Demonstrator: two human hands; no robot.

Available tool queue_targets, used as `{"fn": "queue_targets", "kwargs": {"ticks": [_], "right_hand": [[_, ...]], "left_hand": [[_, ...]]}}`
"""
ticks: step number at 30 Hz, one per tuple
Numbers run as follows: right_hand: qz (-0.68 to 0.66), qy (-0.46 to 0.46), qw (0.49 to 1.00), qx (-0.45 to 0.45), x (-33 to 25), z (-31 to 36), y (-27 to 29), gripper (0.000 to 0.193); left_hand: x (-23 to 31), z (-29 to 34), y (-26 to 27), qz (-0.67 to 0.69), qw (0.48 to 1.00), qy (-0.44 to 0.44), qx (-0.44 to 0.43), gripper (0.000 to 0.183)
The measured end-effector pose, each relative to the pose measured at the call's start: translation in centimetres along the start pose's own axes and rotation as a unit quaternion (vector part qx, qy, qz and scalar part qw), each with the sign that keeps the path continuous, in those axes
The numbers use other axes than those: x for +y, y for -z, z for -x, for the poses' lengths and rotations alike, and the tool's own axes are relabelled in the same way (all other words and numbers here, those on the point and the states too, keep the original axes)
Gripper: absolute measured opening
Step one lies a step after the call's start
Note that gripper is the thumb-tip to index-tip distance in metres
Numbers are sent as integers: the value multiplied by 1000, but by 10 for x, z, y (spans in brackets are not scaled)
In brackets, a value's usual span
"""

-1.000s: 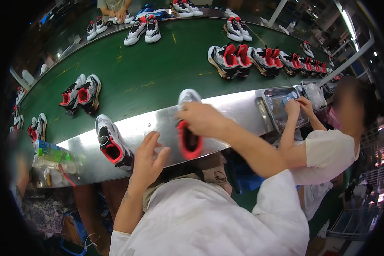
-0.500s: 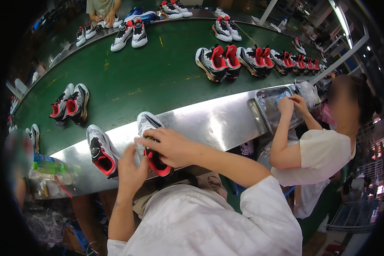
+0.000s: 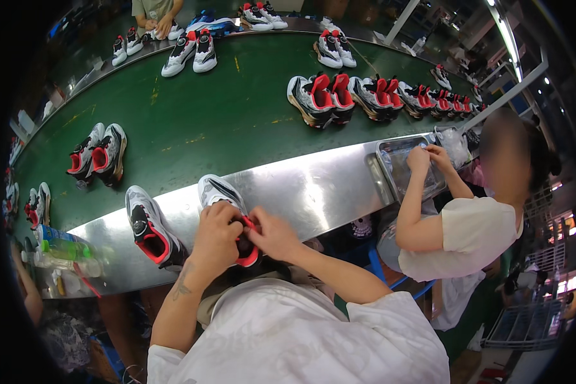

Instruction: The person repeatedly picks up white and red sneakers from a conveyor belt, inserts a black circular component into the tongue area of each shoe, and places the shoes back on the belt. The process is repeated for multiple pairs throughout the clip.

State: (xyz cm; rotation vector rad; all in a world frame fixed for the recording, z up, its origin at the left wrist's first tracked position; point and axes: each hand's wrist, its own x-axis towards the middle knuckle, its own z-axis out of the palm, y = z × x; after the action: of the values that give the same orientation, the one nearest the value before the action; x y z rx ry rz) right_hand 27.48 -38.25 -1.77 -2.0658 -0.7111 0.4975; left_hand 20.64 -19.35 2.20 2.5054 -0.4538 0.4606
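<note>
A white, grey and black sneaker point(image 3: 219, 190) with red lining stands on the metal ledge in front of me, toe pointing away. My left hand point(image 3: 216, 237) has its fingers curled over the sneaker's upper near the opening. My right hand point(image 3: 272, 235) pinches the red-lined collar or tongue from the right side. Both hands cover much of the opening, so the exact grip is partly hidden. Just left of them stands the matching sneaker point(image 3: 148, 221), with a round black dial on its tongue, untouched.
Beyond the metal ledge point(image 3: 281, 182) runs a green conveyor belt point(image 3: 192, 109) carrying pairs of sneakers point(image 3: 320, 99). Plastic bottles point(image 3: 70, 249) lie at the ledge's left end. On my right, a co-worker point(image 3: 467, 224) reaches over a metal tray point(image 3: 397, 169). Another person point(image 3: 160, 16) works across the belt.
My left hand has moved forward and right onto the sneaker. My right hand has shifted from over the sneaker to its right side, now pinching the red edge. Small white material between my fingers is no longer visible.
</note>
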Motion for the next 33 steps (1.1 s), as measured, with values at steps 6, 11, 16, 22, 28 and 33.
{"fn": "queue_targets", "kwargs": {"ticks": [6,11,16,22,28,33], "right_hand": [[107,67,988,-86,-27,6,28,28],[178,201,962,-47,-68,-16,56,19],[249,290,905,-187,-74,-53,52,21],[346,367,847,-167,-75,-58,52,25],[470,181,794,-339,-95,-63,54,31],[371,373,840,-128,-58,-52,71,37]], "left_hand": [[6,13,1,-9,999,28,36,54],[24,40,-28,74,936,230,255,79],[22,40,-41,142,906,337,213,60],[23,33,-40,83,930,302,192,45],[27,31,-38,116,897,385,185,53],[24,34,-49,143,899,365,195,46]]}}
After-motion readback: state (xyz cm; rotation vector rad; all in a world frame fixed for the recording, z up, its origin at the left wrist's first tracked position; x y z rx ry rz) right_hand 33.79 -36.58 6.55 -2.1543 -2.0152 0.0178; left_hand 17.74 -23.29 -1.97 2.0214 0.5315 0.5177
